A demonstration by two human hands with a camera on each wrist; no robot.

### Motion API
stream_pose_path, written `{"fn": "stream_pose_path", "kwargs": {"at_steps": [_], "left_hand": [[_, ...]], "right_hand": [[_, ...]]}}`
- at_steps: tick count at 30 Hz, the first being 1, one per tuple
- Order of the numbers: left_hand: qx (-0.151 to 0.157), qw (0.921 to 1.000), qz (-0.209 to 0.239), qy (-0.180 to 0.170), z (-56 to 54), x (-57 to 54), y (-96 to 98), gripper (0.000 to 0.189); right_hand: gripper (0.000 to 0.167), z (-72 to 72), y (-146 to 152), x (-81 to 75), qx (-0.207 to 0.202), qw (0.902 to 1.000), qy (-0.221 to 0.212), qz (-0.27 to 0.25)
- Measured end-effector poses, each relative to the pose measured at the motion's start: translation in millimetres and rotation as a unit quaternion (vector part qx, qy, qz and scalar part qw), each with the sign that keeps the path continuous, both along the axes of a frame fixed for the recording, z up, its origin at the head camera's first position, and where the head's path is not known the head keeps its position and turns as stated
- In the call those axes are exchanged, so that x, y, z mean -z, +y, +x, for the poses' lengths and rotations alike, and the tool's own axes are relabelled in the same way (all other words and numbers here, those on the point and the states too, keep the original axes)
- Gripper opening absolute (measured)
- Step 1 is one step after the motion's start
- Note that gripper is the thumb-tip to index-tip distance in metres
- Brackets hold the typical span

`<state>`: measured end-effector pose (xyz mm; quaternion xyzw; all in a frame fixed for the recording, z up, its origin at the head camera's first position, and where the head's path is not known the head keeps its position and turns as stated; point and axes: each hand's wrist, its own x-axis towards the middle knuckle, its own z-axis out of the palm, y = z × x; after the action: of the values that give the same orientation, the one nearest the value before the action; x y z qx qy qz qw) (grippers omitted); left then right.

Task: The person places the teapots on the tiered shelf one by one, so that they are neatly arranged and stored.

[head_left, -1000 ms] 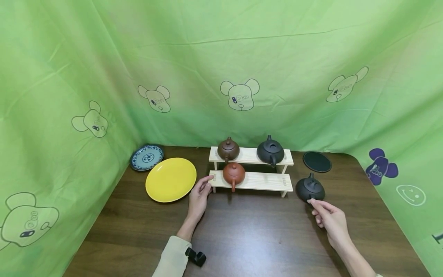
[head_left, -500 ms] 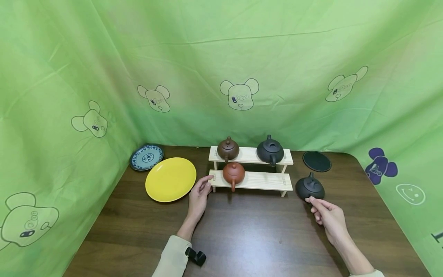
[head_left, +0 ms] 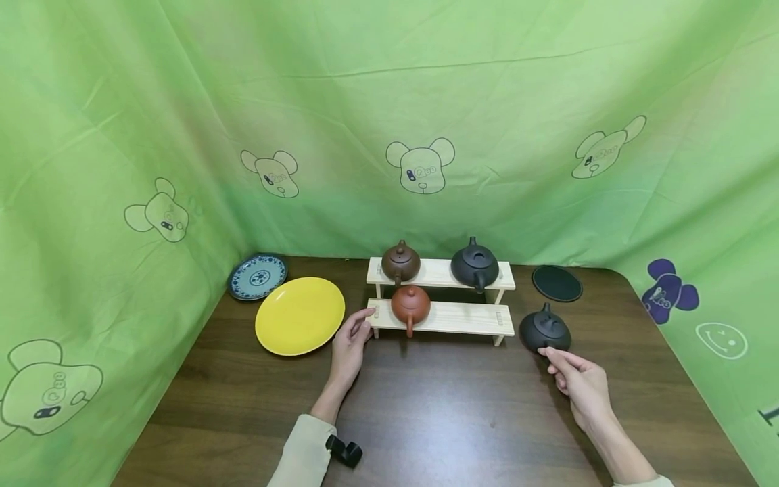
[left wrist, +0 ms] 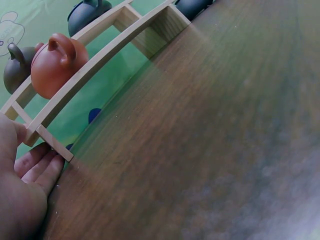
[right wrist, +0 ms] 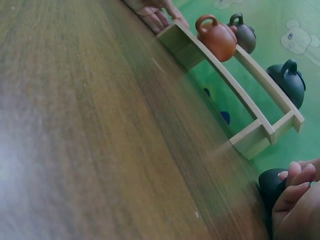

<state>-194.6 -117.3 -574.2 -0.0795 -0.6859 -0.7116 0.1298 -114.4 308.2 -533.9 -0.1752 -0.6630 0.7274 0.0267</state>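
My right hand (head_left: 581, 392) pinches the front-facing handle of a black teapot (head_left: 544, 329), which sits on the table to the right of a two-tier wooden stand (head_left: 459, 316). In the right wrist view, curled fingers (right wrist: 300, 182) partly cover that black teapot (right wrist: 271, 184). At the stand's left end, my left hand (head_left: 348, 352) holds the lower board, its thumb (left wrist: 19, 131) by the board corner and the other fingers beside the leg. A reddish-brown teapot (head_left: 410, 306) stands on the lower tier. On the upper tier are a dark brown teapot (head_left: 401, 262) and a larger black teapot (head_left: 475, 264).
A round black coaster-like disc (head_left: 557, 284) lies behind the held teapot. Left of the stand are a yellow plate (head_left: 301, 316) and a blue patterned plate (head_left: 258, 276). Green cloth (head_left: 341, 108) surrounds the back and sides of the brown table (head_left: 450, 419).
Almost nothing differs. My right hand stays on the black teapot's handle with only a tiny shift, and the left hand keeps its place at the stand.
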Motion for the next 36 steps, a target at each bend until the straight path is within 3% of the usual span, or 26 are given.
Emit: {"fn": "stream_pose_path", "kwargs": {"at_steps": [3, 9, 12, 17, 27, 31, 36], "left_hand": [[-0.002, 0.9997, -0.010, -0.020, 3.6, -7.7, 1.1, 0.029], [-0.011, 0.9985, 0.000, -0.053, 0.1, -3.4, 0.9, 0.028], [-0.006, 0.9987, -0.005, -0.051, 2.2, -7.3, 1.1, 0.029], [-0.002, 0.9999, -0.010, -0.006, 2.1, -3.6, -0.4, 0.028], [0.000, 0.9996, 0.008, -0.029, -8.0, 12.2, -3.4, 0.028], [-0.003, 0.9994, 0.009, -0.033, -6.3, 8.0, -1.9, 0.026], [-0.001, 1.0000, -0.003, -0.006, 1.7, -4.4, 0.2, 0.028]], "right_hand": [[0.022, 0.2, 0, 1.0, 0.003, 0.9999, 0.003, -0.014], [0.024, 0.6, 1, 3.7, 0.004, 0.9995, 0.015, -0.026], [0.025, 1.0, 0, 4.5, 0.004, 0.9993, 0.022, -0.031], [0.024, 1.7, -2, 3.2, 0.003, 0.9981, 0.040, -0.046], [0.027, 7.7, -3, -4.4, 0.009, 0.9954, 0.074, -0.060], [0.027, 10.1, -3, -8.3, 0.015, 0.9946, 0.079, -0.065], [0.025, 12.5, -5, -14.5, 0.024, 0.9939, 0.083, -0.069]]}}
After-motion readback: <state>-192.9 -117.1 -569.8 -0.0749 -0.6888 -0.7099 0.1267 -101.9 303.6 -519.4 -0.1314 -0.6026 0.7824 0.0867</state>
